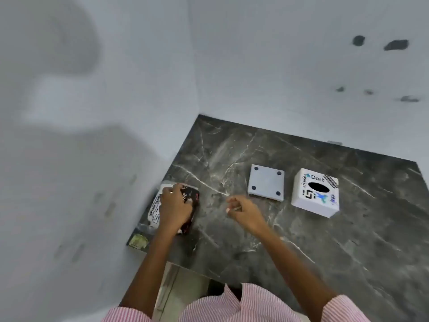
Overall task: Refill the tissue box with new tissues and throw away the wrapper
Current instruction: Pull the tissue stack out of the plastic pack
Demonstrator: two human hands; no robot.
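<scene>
A wrapped tissue pack (157,209), white and black with printing, lies near the left edge of the dark marble counter (301,240). My left hand (175,205) rests on top of it with fingers curled around it. My right hand (243,209) hovers over the counter to the right of the pack, fingers loosely curled, holding nothing that I can make out. Further right stands the white cube tissue box (315,194) with stickers and a dark oval opening on top. Its flat grey base plate (266,182) with four dark feet lies separately to the left of the box.
White walls meet in a corner behind and left of the counter. A small greenish item (138,241) sits at the counter's front-left corner. The counter's front edge runs just ahead of my striped shirt, with floor visible below.
</scene>
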